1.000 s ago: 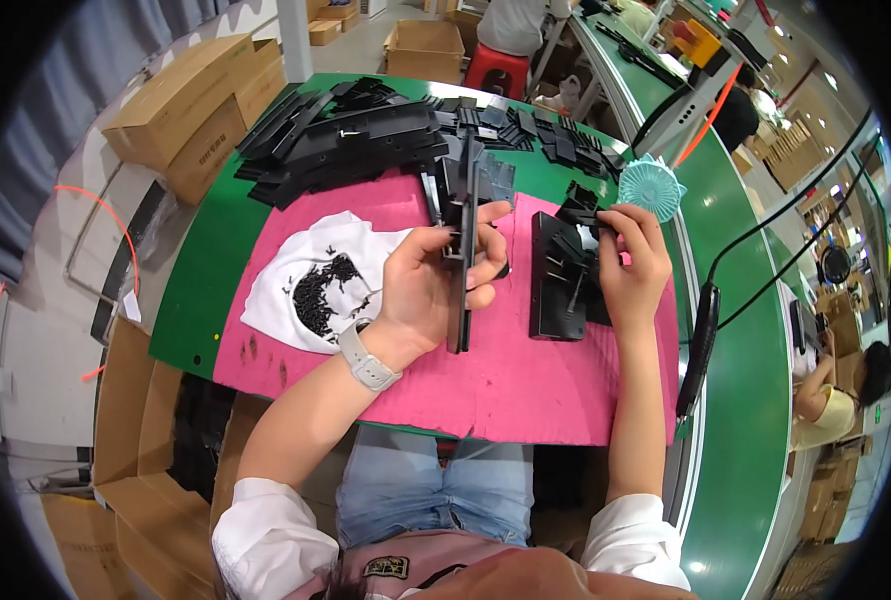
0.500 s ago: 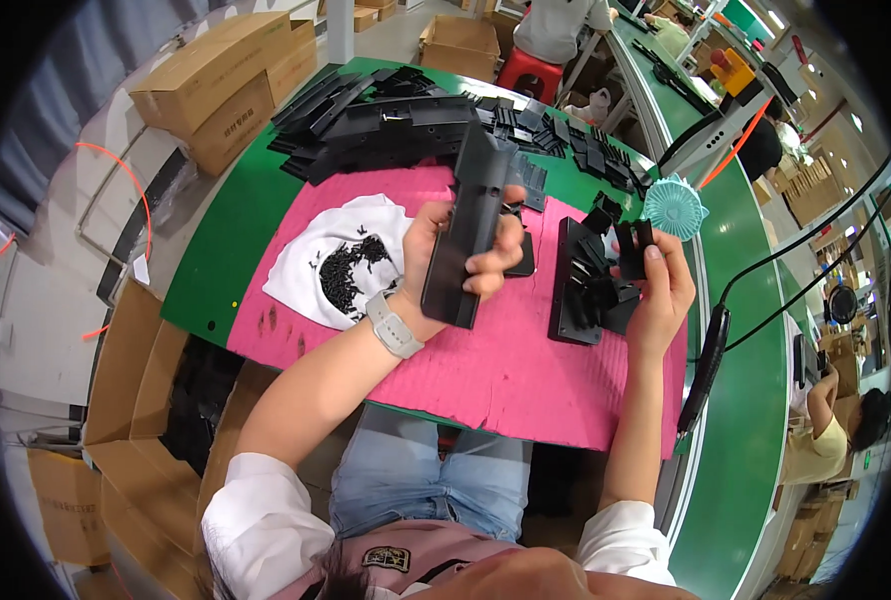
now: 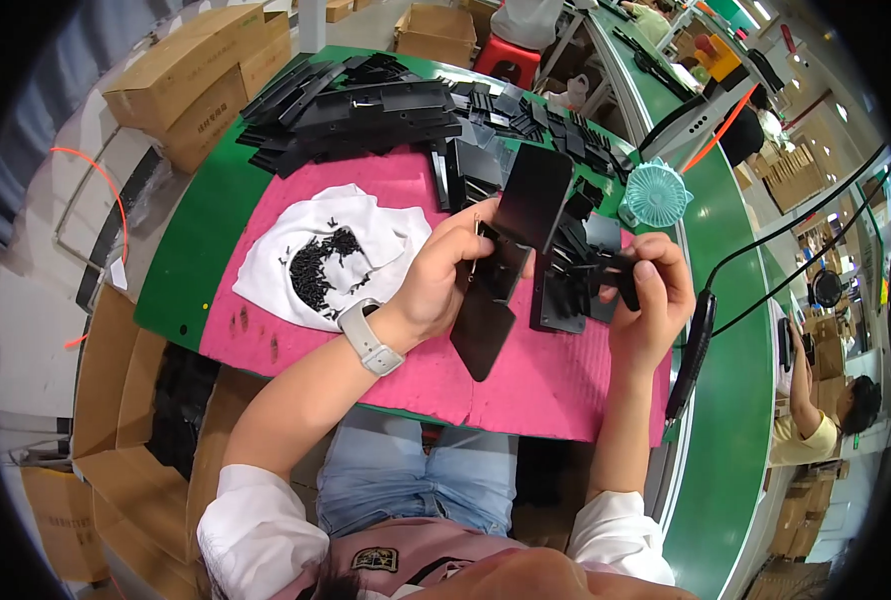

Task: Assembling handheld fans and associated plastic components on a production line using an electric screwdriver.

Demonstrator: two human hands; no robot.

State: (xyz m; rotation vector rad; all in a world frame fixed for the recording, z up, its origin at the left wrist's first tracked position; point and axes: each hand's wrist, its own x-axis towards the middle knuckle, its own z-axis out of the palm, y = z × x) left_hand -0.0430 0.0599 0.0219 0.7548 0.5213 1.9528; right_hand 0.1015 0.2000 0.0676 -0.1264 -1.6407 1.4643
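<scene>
the left hand [image 3: 436,285] is clamped around a long black plastic panel [image 3: 511,255], holding it tilted up off the pink mat [image 3: 526,390], its top end toward one o'clock. at three o'clock of it the right hand [image 3: 651,300] is closed on a small black part [image 3: 616,280], fingers pinched, close to the panel's edge but apart from it as far as i can tell. just below and between the hands a dark fixture block [image 3: 566,300] sits on the mat.

to do this well, i judge the panel should be kept steady with the left thumb flat on its face, and the small part lined up squarely before pressing, so nothing skews.

at nine o'clock lies a white cloth [image 3: 266,270] with a heap of black screws [image 3: 316,265]. farther, at twelve o'clock, stacked black panels [image 3: 366,105] cover the green tabletop [image 3: 196,250]; a teal fan [image 3: 656,195] stands at two o'clock.
</scene>
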